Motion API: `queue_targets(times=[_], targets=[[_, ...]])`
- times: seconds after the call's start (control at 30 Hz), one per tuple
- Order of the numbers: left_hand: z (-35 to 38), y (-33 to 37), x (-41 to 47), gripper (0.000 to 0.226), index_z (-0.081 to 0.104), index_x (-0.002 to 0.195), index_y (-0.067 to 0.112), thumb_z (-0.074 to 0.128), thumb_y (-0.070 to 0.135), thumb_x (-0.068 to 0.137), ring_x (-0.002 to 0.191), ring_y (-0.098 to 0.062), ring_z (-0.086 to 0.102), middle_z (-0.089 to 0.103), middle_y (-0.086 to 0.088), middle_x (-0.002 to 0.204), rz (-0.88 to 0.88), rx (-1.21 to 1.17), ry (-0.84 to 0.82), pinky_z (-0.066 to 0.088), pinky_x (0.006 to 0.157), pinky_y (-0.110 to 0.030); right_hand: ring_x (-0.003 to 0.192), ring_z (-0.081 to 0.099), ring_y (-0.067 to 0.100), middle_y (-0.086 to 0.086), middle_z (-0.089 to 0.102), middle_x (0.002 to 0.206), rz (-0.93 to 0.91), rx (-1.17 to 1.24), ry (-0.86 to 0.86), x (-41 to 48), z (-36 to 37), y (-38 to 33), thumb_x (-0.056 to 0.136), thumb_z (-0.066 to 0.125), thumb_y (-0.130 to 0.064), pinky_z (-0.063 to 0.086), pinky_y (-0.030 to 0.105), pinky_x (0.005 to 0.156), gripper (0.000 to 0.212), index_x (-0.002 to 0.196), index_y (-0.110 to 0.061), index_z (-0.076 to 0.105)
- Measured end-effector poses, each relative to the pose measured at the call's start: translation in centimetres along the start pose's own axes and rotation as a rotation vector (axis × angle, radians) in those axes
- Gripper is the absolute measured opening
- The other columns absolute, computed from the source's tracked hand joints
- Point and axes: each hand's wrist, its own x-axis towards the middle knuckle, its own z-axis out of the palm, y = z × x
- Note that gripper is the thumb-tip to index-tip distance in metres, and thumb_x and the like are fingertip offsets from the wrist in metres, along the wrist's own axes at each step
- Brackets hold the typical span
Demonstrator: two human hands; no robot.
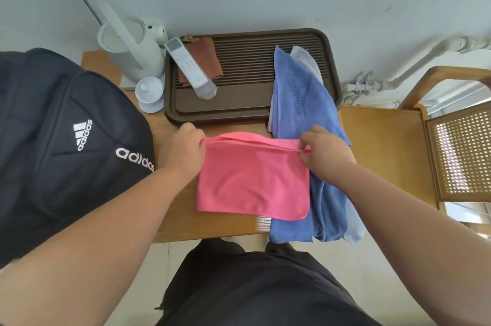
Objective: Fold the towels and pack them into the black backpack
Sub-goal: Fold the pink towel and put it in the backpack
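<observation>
**Two hands pinch the top edge of a pink towel**

Two hands hold the pink towel (252, 182) by its upper corners: the left hand (183, 150) has its fingers curled round the left corner, and the right hand (324, 150) pinches the right corner between thumb and fingers. The top edge is pulled taut between them, with a second pink layer showing just behind it. The towel's lower part lies on the wooden bench (212, 227), and its right side overlaps a blue towel (300, 102).

The blue towel runs from the brown slatted tray (239, 110) down across the bench and hangs over the near edge; a paler cloth (305, 57) shows beneath it at the far end. The black backpack (66, 139), with white lettering, sits at the left end of the bench, near the left forearm.

On the tray lie a white remote (188, 65) and a folded brown cloth (204, 57). A white kettle (130, 44) and a white lidded cup (148, 92) stand just left of the tray. A wooden chair (385, 145) stands to the right of the bench.
</observation>
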Motion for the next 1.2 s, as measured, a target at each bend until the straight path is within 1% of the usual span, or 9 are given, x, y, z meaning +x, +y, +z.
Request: queue_targets(times=[0.27, 0.47, 0.73, 0.87, 0.93, 1.0, 1.1, 1.17, 1.2], targets=[[4.4, -1.5, -8.0, 0.016, 0.068, 0.095, 0.013, 0.052, 0.009, 0.094, 0.084, -0.029, 0.057, 0.056, -0.003, 0.104, 0.002, 0.006, -0.163, 0.043, 0.067, -0.036, 0.082, 0.056, 0.021, -0.006, 0.058, 0.088, -0.085, 0.093, -0.18, -5.7, 4.5, 0.8, 0.08, 0.062, -0.007, 0.049, 0.038, 0.069, 0.012, 0.086, -0.017, 0.063], [5.8, -1.5, -10.0, 0.007, 0.063, 0.084, 0.008, 0.057, 0.005, 0.088, 0.071, -0.024, 0.043, 0.053, -0.007, 0.095, 0.042, 0.061, -0.215, 0.032, 0.061, -0.033, 0.076, 0.054, 0.021, -0.002, 0.059, 0.087, -0.121, 0.078, -0.231, -7.4, 6.7, 1.3, 0.077, 0.062, -0.007, 0.05, 0.042, 0.066, 0.011, 0.08, -0.017, 0.059], [7.4, -2.6, -11.1, 0.012, 0.063, 0.088, 0.011, 0.053, 0.004, 0.089, 0.072, -0.024, 0.046, 0.053, -0.005, 0.096, 0.067, 0.109, -0.304, 0.034, 0.06, -0.032, 0.072, 0.055, 0.023, -0.005, 0.047, 0.093, -0.171, -0.176, -0.304, -8.6, 8.9, 2.2, 0.088, 0.056, -0.016, 0.046, 0.035, 0.055, 0.009, 0.092, -0.024, 0.056], [7.1, -2.2, -10.7, 0.014, 0.065, 0.094, 0.017, 0.051, 0.023, 0.093, 0.085, -0.022, 0.056, 0.052, 0.002, 0.1, 0.041, 0.164, -0.432, 0.038, 0.064, -0.032, 0.075, 0.057, 0.022, -0.007, 0.046, 0.094, -0.167, -0.268, -0.364, -8.8, 9.0, 1.7, 0.089, 0.056, -0.027, 0.048, 0.033, 0.057, 0.008, 0.096, -0.026, 0.057], [6.8, -1.9, -10.1, 0.024, 0.064, 0.085, 0.021, 0.056, 0.042, 0.09, 0.083, -0.02, 0.055, 0.05, 0.004, 0.094, 0.017, 0.16, -0.444, 0.041, 0.065, -0.031, 0.071, 0.055, 0.021, -0.006, 0.051, 0.089, -0.158, -0.23, -0.276, -8.7, 8.8, 1.1, 0.088, 0.057, -0.049, 0.05, 0.035, 0.059, 0.026, 0.089, -0.023, 0.056], [6.7, -1.6, -9.4, 0.036, 0.062, 0.079, 0.02, 0.052, 0.052, 0.092, 0.083, -0.021, 0.054, 0.048, 0.004, 0.09, 0.028, 0.144, -0.366, 0.042, 0.068, -0.032, 0.066, 0.049, 0.019, -0.005, 0.051, 0.079, -0.182, -0.126, -0.069, -8.0, 8.7, 0.1, 0.088, 0.057, -0.061, 0.048, 0.033, 0.057, 0.042, 0.083, -0.019, 0.057], [6.8, -0.4, -8.3, 0.034, 0.065, 0.099, 0.018, 0.049, 0.048, 0.095, 0.101, -0.026, 0.051, 0.053, -0.002, 0.103, 0.107, 0.152, -0.165, 0.043, 0.086, -0.04, 0.077, 0.056, 0.027, 0.002, 0.058, 0.087, -0.302, -0.068, 0.188, -6.0, 9.5, -2.1, 0.093, 0.052, -0.052, 0.048, 0.037, 0.067, 0.04, 0.09, -0.016, 0.067], [7.2, 0.7, -7.5, 0.044, 0.057, 0.129, 0.02, 0.047, 0.048, 0.096, 0.126, -0.031, 0.044, 0.049, -0.008, 0.136, 0.089, 0.171, -0.179, 0.035, 0.107, -0.046, 0.098, 0.06, 0.034, 0.008, 0.063, 0.11, -0.333, -0.086, 0.197, -4.4, 10.7, -3.9, 0.094, 0.05, -0.042, 0.048, 0.045, 0.082, 0.036, 0.107, -0.015, 0.07], [7.5, 1.0, -7.2, 0.055, 0.045, 0.144, 0.022, 0.044, 0.05, 0.097, 0.14, -0.032, 0.034, 0.036, -0.009, 0.154, 0.066, 0.193, -0.225, 0.026, 0.117, -0.049, 0.113, 0.057, 0.036, 0.01, 0.06, 0.125, -0.336, -0.1, 0.175, -3.7, 11.5, -4.6, 0.095, 0.052, -0.037, 0.046, 0.049, 0.093, 0.034, 0.118, -0.016, 0.067]])
